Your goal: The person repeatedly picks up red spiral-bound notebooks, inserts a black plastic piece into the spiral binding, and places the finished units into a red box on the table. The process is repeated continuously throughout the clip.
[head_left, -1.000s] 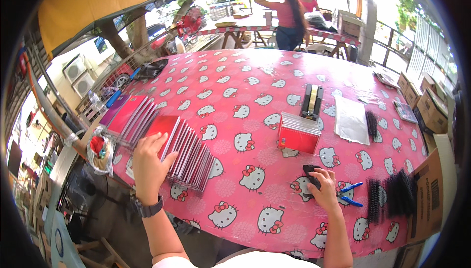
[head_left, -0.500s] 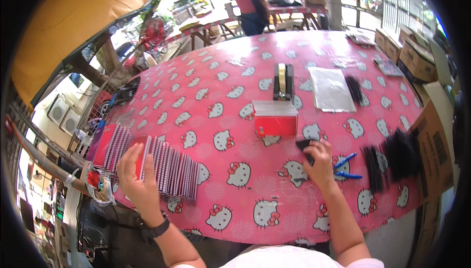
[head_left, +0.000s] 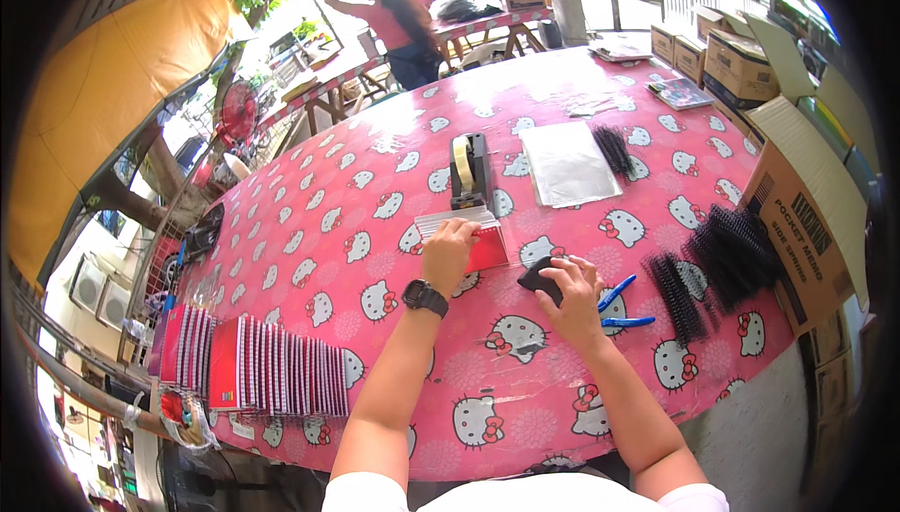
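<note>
1. Two hands are working at the near table [head_left: 309, 231] edge: the left hand [head_left: 448, 251] is pressing flat, fingers spread, on the red stack [head_left: 466, 236]; the right hand [head_left: 567, 294] is curling round a small black object [head_left: 537, 278], just beside the stack.
2. One stack of red covers is lying directly before one tape dispenser [head_left: 469, 171]; a hard pull by the left hand is likely to fan the loose sheets or nudge the dispenser.
3. One pair of blue pliers [head_left: 619, 306] is lying touching the right hand's far side; a sweep of that wrist could be knocking them toward the coils [head_left: 722, 263].
4. Three clumps of black coils are showing, two at the right edge and one [head_left: 614, 148] beside one clear sheet [head_left: 567, 163]; tangling is the risk there.
5. One row of notebooks [head_left: 262, 376] is standing on edge at the left rim; the exact count is too fine to tell, and toppling off seems possible.
</note>
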A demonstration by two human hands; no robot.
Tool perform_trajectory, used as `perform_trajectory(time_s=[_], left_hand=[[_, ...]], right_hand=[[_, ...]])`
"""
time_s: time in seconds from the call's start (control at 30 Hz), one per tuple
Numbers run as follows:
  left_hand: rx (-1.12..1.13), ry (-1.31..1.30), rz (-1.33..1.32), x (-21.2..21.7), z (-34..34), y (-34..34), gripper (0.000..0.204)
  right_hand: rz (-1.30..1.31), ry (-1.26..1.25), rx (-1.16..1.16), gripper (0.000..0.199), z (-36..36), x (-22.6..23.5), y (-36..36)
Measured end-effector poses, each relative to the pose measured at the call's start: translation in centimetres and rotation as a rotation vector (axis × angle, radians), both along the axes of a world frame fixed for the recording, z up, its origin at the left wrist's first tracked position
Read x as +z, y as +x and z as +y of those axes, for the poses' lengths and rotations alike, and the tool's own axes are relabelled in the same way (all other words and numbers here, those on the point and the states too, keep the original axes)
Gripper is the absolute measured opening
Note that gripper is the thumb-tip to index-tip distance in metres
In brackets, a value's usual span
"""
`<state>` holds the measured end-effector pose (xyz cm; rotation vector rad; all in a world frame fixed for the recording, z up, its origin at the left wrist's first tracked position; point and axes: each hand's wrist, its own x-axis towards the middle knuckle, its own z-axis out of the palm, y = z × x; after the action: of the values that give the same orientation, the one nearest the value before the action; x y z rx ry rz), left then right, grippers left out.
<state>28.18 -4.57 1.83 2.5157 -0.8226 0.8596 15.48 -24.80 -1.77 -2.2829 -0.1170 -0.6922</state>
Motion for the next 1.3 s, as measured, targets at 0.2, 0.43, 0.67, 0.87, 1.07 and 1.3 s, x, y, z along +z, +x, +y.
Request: perform_trajectory(time_s=[0.2,0.43,0.67,0.87,1.07,1.3], left_hand=[[0.011,-0.105,-0.028,1.3,0.8,0.0,0.017],[-0.232,-0.143,0.392,5.1,1.6,-9.9,0.02],[0.047,-0.272,0.492,1.2,5.5,-17.1,0.014],[0.038,-1.103,0.724,-5.1,4.5,-18.0,0.024],[0.067,-1.03,0.837,-5.9,4.2,-18.2,0.031],[0.15,-0.217,0.089,0.3,-0.9,-19.7,0.048]], right_hand=[[-0.077,0.015,0.018,0.03,0.1,0.8,-0.4],[-0.225,0.252,0.294,0.045,2.5,2.8,-1.7],[0.089,0.21,0.658,0.023,3.0,0.2,-1.7],[0.466,1.053,0.705,0.015,5.2,0.2,-2.6],[0.438,0.989,0.536,0.02,5.6,-2.1,-2.0],[0.323,0.854,0.509,0.02,6.1,-1.7,-2.1]])
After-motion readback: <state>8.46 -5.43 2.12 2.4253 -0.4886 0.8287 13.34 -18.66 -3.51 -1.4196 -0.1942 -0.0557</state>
